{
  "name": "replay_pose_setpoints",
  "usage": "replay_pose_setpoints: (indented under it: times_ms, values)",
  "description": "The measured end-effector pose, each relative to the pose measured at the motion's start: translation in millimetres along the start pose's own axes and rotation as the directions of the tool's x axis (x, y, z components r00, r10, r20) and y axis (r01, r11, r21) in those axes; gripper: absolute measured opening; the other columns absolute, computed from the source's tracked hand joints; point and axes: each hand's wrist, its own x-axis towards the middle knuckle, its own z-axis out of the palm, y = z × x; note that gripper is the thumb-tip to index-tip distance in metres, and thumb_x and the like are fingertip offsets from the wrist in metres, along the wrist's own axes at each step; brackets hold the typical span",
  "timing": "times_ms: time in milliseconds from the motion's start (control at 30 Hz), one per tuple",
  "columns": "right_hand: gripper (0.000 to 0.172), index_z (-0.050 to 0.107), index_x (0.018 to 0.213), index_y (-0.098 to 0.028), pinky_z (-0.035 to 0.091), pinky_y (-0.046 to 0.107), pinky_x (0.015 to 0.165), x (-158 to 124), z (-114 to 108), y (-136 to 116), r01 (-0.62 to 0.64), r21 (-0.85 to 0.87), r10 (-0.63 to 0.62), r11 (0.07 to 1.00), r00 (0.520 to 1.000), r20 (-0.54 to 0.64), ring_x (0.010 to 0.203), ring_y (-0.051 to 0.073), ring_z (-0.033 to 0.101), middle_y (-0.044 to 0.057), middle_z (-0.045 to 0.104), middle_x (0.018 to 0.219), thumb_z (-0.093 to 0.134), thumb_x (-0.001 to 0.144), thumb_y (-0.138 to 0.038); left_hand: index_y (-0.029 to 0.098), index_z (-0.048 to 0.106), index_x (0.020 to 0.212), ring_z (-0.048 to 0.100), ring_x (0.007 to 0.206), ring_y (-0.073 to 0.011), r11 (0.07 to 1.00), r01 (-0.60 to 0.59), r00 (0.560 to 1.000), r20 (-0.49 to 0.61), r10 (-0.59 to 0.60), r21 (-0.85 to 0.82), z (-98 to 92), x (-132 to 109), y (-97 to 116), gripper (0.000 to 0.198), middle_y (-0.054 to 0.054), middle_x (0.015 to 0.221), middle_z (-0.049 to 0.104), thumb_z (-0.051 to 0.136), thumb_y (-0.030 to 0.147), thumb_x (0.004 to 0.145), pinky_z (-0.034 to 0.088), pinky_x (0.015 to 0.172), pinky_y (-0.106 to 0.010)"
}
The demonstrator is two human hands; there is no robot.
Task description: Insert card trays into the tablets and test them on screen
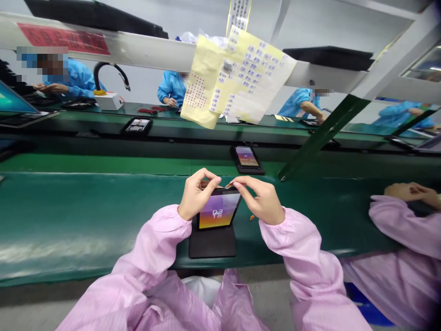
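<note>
Left hand and right hand close together over a tilted tablet

The lit tablet stands leaning at the centre of the frame, a dark cover flap spread below it on the green mat. At its top edge, the right thumb and forefinger are pinched on a small piece, orange and whitish. The left thumb and forefinger come nearly together beside it; whether they grip anything, I cannot tell. An orange scrap lies just below the right hand. Above, in the upper middle right, rests a second tablet, its screen lit. Yellowish sheets hang at the top centre. At the right edge appears another person's pink sleeve.
</note>
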Motion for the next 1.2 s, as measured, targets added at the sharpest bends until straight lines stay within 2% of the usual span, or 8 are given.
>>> replay_pose_setpoints:
  times_ms: [100, 233, 467, 567, 733, 1000, 1200]
  values:
    - [0.015, 0.063, 0.096, -0.019, 0.051, 0.024, 0.072, 6.5, 9.0, -2.5, 0.04, -0.059, -0.034, 0.997, 0.993, 0.111, 0.078, 0.014, 0.068, 0.003, 0.072, 0.087, 0.048, 0.096, -0.02, 0.017, 0.057, 0.081, 0.067, 0.068, -0.0107, 0.991, -0.094, 0.994, -0.068, 0.088, -0.092, 0.1, -6.1, -8.1, 0.014, 0.001, 0.078, 0.057, 0.063, 0.028, 0.087, 0.053, 0.065, -0.022]
    - [0.017, 0.061, 0.094, -0.021, 0.049, 0.022, 0.07, 14.4, 12.6, -7.0, 0.057, -0.05, -0.043, 0.997, 0.97, 0.238, 0.079, 0.014, 0.069, 0.002, 0.072, 0.09, 0.044, 0.098, -0.022, 0.017, 0.059, 0.081, 0.058, 0.066, -0.0076, 0.963, -0.271, 0.95, -0.163, 0.266, -0.008, 2.2, -12.7, -14.2, 0.007, 0.0, 0.077, 0.056, 0.061, 0.018, 0.088, 0.048, 0.061, -0.019]
    - [0.018, 0.06, 0.095, -0.019, 0.047, 0.022, 0.068, 18.2, 9.6, -9.2, 0.112, -0.129, -0.069, 0.985, 0.951, 0.301, 0.077, 0.013, 0.068, 0.002, 0.072, 0.089, 0.042, 0.099, -0.022, 0.017, 0.06, 0.079, 0.057, 0.065, -0.0099, 0.925, -0.375, 0.896, -0.231, 0.379, 0.06, 5.3, -12.7, -17.5, 0.007, -0.001, 0.072, 0.059, 0.062, 0.015, 0.086, 0.045, 0.057, -0.023]
    - [0.02, 0.06, 0.095, -0.02, 0.047, 0.022, 0.067, 18.3, 9.0, -9.1, 0.118, -0.143, -0.067, 0.983, 0.945, 0.32, 0.077, 0.013, 0.068, 0.002, 0.072, 0.089, 0.041, 0.099, -0.024, 0.017, 0.06, 0.079, 0.057, 0.063, -0.01, 0.924, -0.375, 0.896, -0.228, 0.381, 0.071, 5.1, -10.8, -16.1, 0.008, -0.001, 0.071, 0.059, 0.062, 0.018, 0.086, 0.045, 0.056, -0.023]
    - [0.023, 0.06, 0.092, -0.02, 0.045, 0.023, 0.061, 15.8, 6.6, -11.3, 0.132, -0.186, -0.056, 0.974, 0.929, 0.367, 0.07, 0.014, 0.066, 0.003, 0.072, 0.085, 0.039, 0.099, -0.026, 0.018, 0.059, 0.078, 0.058, 0.063, -0.0109, 0.951, -0.302, 0.922, -0.234, 0.31, 0.072, 7.9, -15.3, -12.3, 0.012, -0.001, 0.071, 0.059, 0.061, 0.025, 0.088, 0.047, 0.057, -0.025]
    - [0.027, 0.06, 0.086, -0.02, 0.039, 0.025, 0.058, 13.9, 0.5, -19.0, 0.206, -0.232, -0.078, 0.951, 0.883, 0.464, 0.068, 0.014, 0.063, 0.004, 0.069, 0.079, 0.037, 0.1, -0.025, 0.018, 0.058, 0.077, 0.058, 0.064, -0.0111, 0.941, -0.333, 0.906, -0.254, 0.339, 0.064, 11.7, -21.4, -8.1, 0.011, 0.0, 0.069, 0.06, 0.061, 0.019, 0.088, 0.047, 0.057, -0.026]
    - [0.026, 0.056, 0.079, -0.02, 0.033, 0.025, 0.054, 17.6, 3.2, -18.3, 0.254, -0.232, -0.119, 0.939, 0.873, 0.473, 0.059, 0.012, 0.056, 0.001, 0.064, 0.072, 0.039, 0.098, -0.021, 0.018, 0.058, 0.077, 0.057, 0.064, -0.0108, 0.935, -0.349, 0.897, -0.266, 0.353, 0.066, 11.5, -19.1, -9.3, 0.011, 0.0, 0.069, 0.059, 0.06, 0.019, 0.088, 0.046, 0.057, -0.025]
